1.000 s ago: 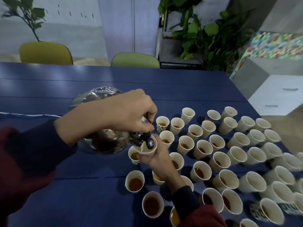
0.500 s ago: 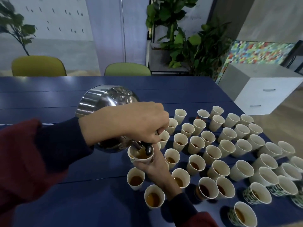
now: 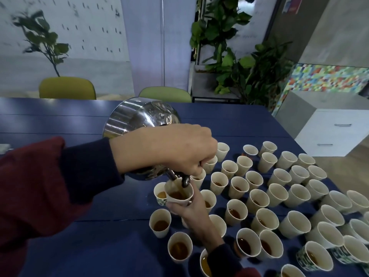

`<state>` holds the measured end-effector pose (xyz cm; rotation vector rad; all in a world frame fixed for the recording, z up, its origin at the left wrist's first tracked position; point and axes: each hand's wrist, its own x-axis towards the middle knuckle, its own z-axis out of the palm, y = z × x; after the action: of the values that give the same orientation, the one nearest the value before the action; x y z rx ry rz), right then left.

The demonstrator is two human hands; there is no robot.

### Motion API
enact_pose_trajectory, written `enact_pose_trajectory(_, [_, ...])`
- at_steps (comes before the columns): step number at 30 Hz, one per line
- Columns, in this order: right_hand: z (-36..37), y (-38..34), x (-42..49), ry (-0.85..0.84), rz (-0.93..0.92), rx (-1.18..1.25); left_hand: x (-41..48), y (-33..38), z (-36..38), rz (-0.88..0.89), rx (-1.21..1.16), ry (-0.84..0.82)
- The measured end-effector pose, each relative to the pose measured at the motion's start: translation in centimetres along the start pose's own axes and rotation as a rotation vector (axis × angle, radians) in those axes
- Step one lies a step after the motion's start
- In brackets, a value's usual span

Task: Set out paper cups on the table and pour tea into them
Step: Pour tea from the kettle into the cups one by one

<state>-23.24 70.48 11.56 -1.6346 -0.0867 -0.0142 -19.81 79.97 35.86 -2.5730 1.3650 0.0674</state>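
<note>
Tea (image 3: 176, 195): pours from a tilted steel kettle (image 3: 139, 118) into a raised cup (image 3: 179, 201).
Left hand (image 3: 169, 150): clenched around the kettle's handle.
Right hand (image 3: 192, 209): grasping the cup, just above the bench (image 3: 60, 120).
Cups (image 3: 276, 194): crowd the bench's right side, several holding tea.

I can read no word, brand or number anywhere in front of me. The red and blue poster (image 3: 290, 5) high on the right wall carries print that is too small and blurred to make out. The faint lettering (image 3: 248, 36) on the pale wall behind the plants is only a smear. The patterned paper cup (image 3: 314, 256) at my right shows green and white checks, and I can make out no letters on it.
</note>
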Motion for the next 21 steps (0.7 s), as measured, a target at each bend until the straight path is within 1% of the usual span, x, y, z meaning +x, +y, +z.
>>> enact_pose_trajectory(7, [-3.3,-0.9,0.2,-0.056,-0.01,0.02,2.0,1.2,-1.3,-0.031,0.03,0.029])
enact_pose_trajectory(16, [-7.2,-1.2,1.0,-0.09,-0.008,-0.012,4.9,1.4,-2.7,-0.079,-0.079,0.085])
enact_pose_trajectory(21, [-8.3,-1.1,1.6,-0.124,0.011,0.012,5.9,1.2,-2.1,-0.116,-0.091,0.088])
